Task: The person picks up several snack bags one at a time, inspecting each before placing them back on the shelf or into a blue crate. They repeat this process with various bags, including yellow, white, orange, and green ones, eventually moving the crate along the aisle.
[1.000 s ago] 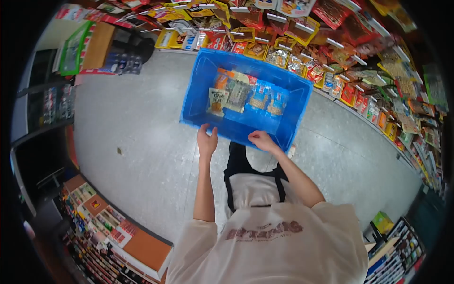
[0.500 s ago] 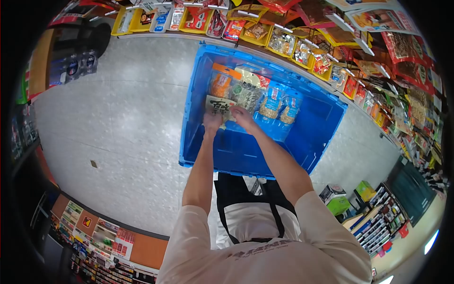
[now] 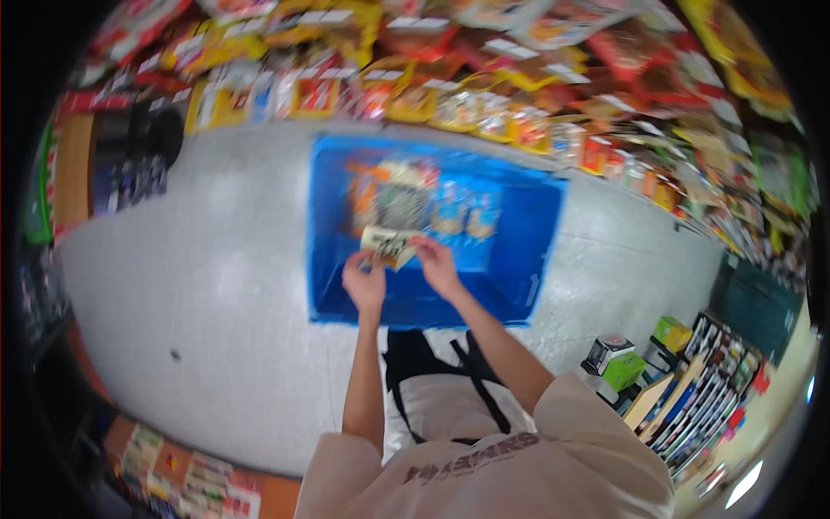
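Observation:
My left hand (image 3: 364,281) grips the left edge of a pale snack packet (image 3: 389,246) with dark lettering. Pinched at that packet's right corner are the fingers of my right hand (image 3: 435,259). Both hands are over a blue plastic crate (image 3: 527,227) on the floor. Inside it, beyond the held packet, lie an orange-topped bag (image 3: 363,203), a clear bag of greyish-green contents (image 3: 403,208) and two blue-and-clear bags (image 3: 448,212). Motion blur hides the print on the bags.
Shelving with yellow bins (image 3: 413,104) and hanging snack bags curves along the top and right. Wrapped bottles (image 3: 130,183) stand at the left. Boxes (image 3: 622,370) and a rack (image 3: 700,389) are at the lower right. Grey floor (image 3: 216,285) surrounds the crate.
The held packet and both hands have drawn back toward my body, away from the other bags. The camera view has shifted, so the crate appears farther left and lower.

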`<action>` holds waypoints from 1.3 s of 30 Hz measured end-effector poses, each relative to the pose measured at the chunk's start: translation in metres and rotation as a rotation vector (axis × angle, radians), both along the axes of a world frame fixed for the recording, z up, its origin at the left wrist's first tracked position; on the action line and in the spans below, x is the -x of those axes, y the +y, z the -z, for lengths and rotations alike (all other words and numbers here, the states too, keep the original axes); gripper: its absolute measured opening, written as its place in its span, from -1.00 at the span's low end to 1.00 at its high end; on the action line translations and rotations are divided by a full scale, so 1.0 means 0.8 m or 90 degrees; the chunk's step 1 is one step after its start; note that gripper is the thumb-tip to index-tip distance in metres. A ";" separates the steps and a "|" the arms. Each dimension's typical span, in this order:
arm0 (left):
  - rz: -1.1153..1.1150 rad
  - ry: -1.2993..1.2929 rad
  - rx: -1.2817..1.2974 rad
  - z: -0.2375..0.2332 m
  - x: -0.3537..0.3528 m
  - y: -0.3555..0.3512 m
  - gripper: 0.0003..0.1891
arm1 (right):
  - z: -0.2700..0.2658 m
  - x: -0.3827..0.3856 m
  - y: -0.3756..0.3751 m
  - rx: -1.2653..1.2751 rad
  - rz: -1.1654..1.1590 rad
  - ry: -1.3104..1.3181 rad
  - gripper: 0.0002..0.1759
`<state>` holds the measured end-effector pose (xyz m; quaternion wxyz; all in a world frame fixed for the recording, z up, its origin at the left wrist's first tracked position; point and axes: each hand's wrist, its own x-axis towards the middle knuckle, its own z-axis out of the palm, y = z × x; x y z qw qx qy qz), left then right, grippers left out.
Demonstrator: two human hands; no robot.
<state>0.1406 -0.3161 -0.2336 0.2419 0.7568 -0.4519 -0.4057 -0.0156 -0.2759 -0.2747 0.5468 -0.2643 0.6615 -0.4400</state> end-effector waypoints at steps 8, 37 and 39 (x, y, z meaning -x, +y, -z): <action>0.091 0.284 0.177 -0.191 0.157 0.061 -0.78 | -0.198 0.151 0.068 0.059 0.186 -0.048 -0.91; 0.386 0.385 0.178 -0.399 0.521 0.249 -0.66 | -0.460 0.523 0.263 0.463 0.099 -0.020 -0.66; 0.385 0.389 0.210 -0.391 0.542 0.219 -0.65 | -0.473 0.545 0.240 0.470 0.070 0.109 -0.67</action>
